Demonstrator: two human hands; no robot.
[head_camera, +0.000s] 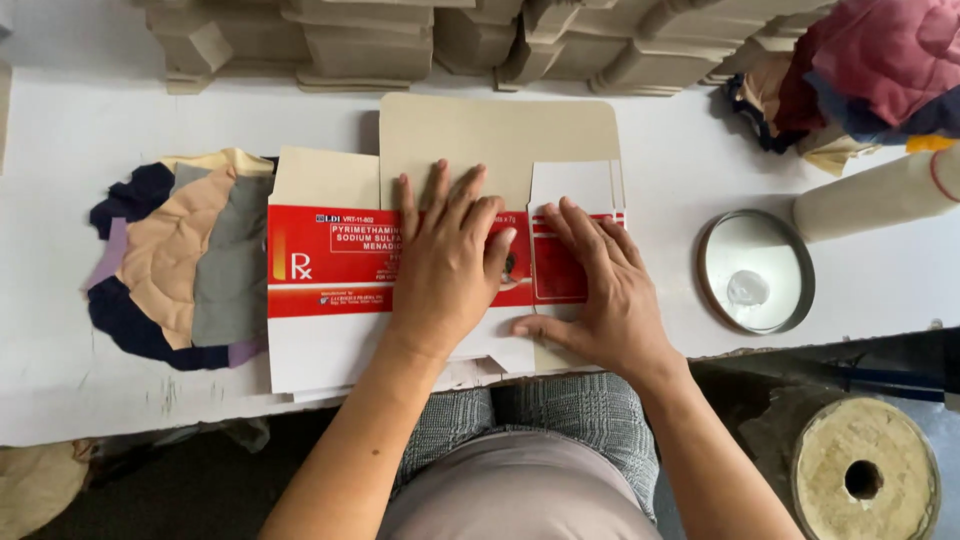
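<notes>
Flatly, both the left hand (445, 265) and right hand (600, 285) pressed open-palmed on the carton blank (330, 260), which ran leftward along the worktop (60, 150).

One view only, from a camera on the person's head, looking almost straight down at the white table (80, 150) from close above. The table's near edge runs across the lower part of the picture, with the person's lap and both forearms coming up from the bottom. The far edge of the view ends at a row of stacked cartons (400, 40). With no second view, nothing is shared.
</notes>
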